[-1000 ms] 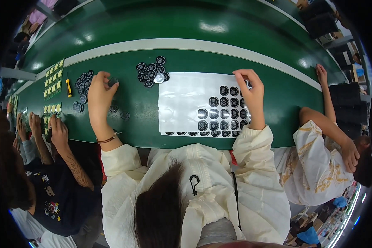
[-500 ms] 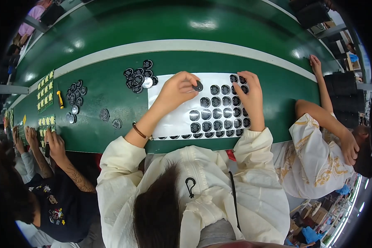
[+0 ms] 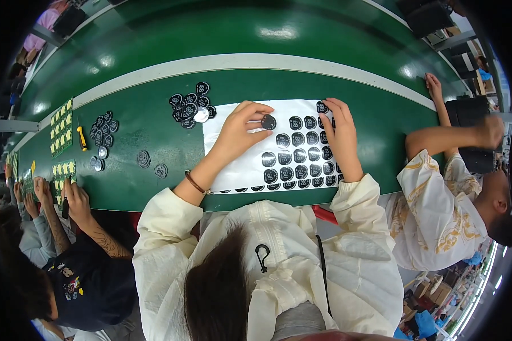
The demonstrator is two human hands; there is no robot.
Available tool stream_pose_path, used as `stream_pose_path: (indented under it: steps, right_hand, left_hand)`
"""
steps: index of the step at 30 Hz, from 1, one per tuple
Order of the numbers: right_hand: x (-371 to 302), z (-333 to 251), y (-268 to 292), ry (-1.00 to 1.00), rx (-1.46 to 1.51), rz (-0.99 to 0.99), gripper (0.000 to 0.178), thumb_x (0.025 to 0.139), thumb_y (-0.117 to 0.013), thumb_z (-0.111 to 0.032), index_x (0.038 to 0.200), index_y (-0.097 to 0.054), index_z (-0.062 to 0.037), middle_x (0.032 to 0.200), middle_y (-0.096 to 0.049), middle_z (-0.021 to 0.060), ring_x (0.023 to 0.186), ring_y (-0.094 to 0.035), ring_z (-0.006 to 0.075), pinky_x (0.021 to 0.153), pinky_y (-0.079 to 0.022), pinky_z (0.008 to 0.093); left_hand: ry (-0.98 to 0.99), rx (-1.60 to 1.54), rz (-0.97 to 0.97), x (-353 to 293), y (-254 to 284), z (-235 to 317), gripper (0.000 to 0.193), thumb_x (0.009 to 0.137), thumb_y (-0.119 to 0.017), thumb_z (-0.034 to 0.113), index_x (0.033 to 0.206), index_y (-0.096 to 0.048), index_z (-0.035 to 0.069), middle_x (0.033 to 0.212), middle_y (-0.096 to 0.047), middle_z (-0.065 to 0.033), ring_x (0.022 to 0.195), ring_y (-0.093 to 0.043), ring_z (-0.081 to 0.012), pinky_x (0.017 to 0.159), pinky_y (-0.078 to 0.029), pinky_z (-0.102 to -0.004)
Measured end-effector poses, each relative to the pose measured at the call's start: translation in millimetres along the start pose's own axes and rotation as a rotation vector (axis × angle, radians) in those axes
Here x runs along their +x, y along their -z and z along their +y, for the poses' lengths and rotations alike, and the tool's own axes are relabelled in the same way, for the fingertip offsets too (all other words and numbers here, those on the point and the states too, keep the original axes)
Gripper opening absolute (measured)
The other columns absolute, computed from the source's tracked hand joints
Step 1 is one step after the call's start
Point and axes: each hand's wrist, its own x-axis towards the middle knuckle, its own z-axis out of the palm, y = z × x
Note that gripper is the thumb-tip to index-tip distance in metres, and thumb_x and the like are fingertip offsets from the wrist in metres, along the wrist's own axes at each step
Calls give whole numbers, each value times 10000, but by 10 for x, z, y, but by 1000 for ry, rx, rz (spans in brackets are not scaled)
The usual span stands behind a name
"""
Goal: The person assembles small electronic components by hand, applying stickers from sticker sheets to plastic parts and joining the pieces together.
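A white sheet (image 3: 233, 162) lies on the green table in front of me, with rows of round black stickers (image 3: 285, 173) on its right part. Thumb and fingers of my left hand (image 3: 239, 131) pinch a round black disc (image 3: 268, 121) by its edge, over the bare area left of the upper stickers. My right hand (image 3: 342, 136) lies on the sheet's upper right corner, thumb apart from the outstretched fingers, covering some stickers. Beyond the sheet's far left corner sits a pile of similar black discs (image 3: 190, 109), one showing a pale, shiny face.
More discs (image 3: 103, 131) lie farther left, beside a yellow-handled screwdriver (image 3: 82, 138) and green panels with pale yellow parts (image 3: 61, 128). Two flat stacks of discs (image 3: 144, 158) are nearer. Co-workers sit at both sides; one hand (image 3: 77, 199) works at the left.
The disc in my left hand has turned and shifted slightly left and down. My right hand has moved a little left. The co-worker at the right has raised a hand.
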Motion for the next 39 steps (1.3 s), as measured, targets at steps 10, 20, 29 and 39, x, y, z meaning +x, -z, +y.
stream_pose_path:
  steps: [10,20,29,39]
  right_hand:
    - [-29,39,-23,-11,230,95,169,791,-652,17,936,-569,-8,1122,-562,137,1051,-583,258,871,-466,312]
    - [-27,215,-18,-72,752,125,124,768,-658,70,840,-590,-5,1224,-462,133,1146,-524,299,954,-433,360]
    - [-32,313,-51,-40,861,117,113,745,-670,62,805,-601,-4,1192,-487,135,1133,-527,284,953,-428,367]
    - [-12,169,23,-276,1029,134,426,817,-603,32,1222,-495,-47,1094,-543,99,982,-556,155,836,-445,259]
  left_hand:
    - [-34,51,16,-18,-35,-13,390,721,-698,-56,1083,-580,27,1078,-504,-74,1004,-594,-187,871,-532,-279]
    - [-80,45,47,-8,-53,-27,400,723,-706,-42,1088,-557,27,1081,-509,-75,993,-598,-185,853,-541,-292]
    - [-21,16,71,-4,-46,-83,429,721,-706,-46,1108,-539,34,1072,-507,-71,972,-606,-174,834,-544,-282]
    - [-83,6,92,-13,-79,-20,450,724,-698,-54,1134,-537,42,1091,-484,-74,958,-601,-169,795,-547,-264]
